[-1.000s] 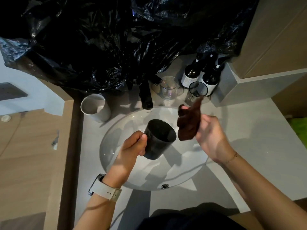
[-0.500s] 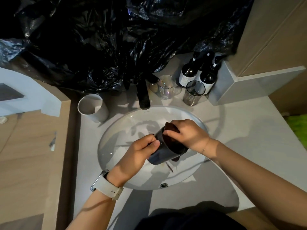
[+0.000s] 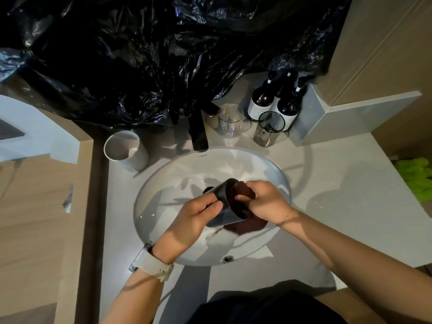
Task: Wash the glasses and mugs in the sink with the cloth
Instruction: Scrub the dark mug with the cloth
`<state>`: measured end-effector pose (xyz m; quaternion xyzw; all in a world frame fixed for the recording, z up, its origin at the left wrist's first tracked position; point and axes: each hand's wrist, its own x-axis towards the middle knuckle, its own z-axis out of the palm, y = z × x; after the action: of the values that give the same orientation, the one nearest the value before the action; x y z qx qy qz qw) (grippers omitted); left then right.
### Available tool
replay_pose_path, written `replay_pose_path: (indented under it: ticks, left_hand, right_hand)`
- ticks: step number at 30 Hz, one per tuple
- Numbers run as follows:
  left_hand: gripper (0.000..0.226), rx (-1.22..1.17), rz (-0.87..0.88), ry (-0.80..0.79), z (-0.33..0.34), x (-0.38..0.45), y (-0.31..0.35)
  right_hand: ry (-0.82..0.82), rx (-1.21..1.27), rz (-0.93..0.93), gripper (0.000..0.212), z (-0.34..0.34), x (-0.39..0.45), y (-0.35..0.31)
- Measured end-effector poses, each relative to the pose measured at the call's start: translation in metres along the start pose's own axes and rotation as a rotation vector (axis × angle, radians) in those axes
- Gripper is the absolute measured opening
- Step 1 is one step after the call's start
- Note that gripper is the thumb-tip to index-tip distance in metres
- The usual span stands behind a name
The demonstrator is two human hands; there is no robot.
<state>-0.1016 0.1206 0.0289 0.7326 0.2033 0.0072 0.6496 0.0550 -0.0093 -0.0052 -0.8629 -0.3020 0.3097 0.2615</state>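
Since a second ago our right hand [image 3: 261, 202] has pushed the cloth [image 3: 243, 195] into the dark cup [image 3: 224, 206], gripping it to scrub, while our left hand [image 3: 194, 220] grasps the cup tilted above the sink [image 3: 163, 183].

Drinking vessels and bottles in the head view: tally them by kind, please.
Dark cup, held over the sink: 1
White mug: 1
Clear glass: 1
Smoked glass: 1
Dark pump bottles: 3
Total: 7
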Motion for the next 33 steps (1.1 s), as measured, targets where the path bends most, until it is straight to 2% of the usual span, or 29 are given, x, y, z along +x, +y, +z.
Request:
replay_pose_path:
  ticks: [3,5,7,9,11,13,16,19,23,27,30,33]
  left_hand:
    - [0.035,-0.034,-0.080,-0.017,-0.014,0.002,0.006]
    - [0.036,-0.037,-0.085,-0.054,-0.027,0.002,0.013]
    - [0.030,-0.038,-0.070,-0.098,-0.043,0.002,0.020]
    - [0.028,-0.087,-0.075,-0.077,-0.057,0.004,0.021]
    - [0.027,-0.283,-0.082,0.007,-0.064,0.003,0.018]
    - [0.026,-0.525,-0.082,0.146,-0.067,-0.002,0.006]
    - [0.025,-0.573,-0.084,0.408,-0.073,-0.018,-0.032]
    - [0.032,-0.638,-0.018,0.587,-0.081,-0.035,-0.060]
    - [0.042,-0.716,-0.012,0.826,-0.093,-0.045,-0.074]
    - [0.052,-0.692,0.044,0.944,-0.102,-0.043,-0.087]
    - [0.044,-0.687,0.069,0.993,-0.107,-0.039,-0.096]
    - [0.037,-0.574,0.045,1.054,-0.110,-0.034,-0.103]
  right_hand:
    - [0.131,-0.159,-0.189,0.027,-0.004,0.003,-0.008]
    - [0.271,-0.246,-0.349,0.039,-0.008,0.005,-0.015]
    - [0.370,-0.243,-0.481,0.043,-0.012,0.008,-0.025]
    - [0.422,-0.159,-0.505,0.036,-0.011,0.010,-0.035]
    - [0.486,0.043,-0.414,0.026,-0.005,0.009,-0.047]
    - [0.540,0.359,-0.284,0.014,0.002,0.007,-0.058]
    - [0.484,0.668,-0.139,0.006,0.015,0.000,-0.066]
    - [0.394,0.733,-0.038,0.006,0.026,-0.005,-0.067]
    - [0.282,0.750,0.081,0.008,0.037,-0.006,-0.073]
    - [0.235,0.697,0.125,0.011,0.047,-0.002,-0.077]
    - [0.240,0.691,0.170,0.014,0.051,-0.001,-0.079]
    - [0.219,0.714,0.193,0.012,0.051,-0.001,-0.080]
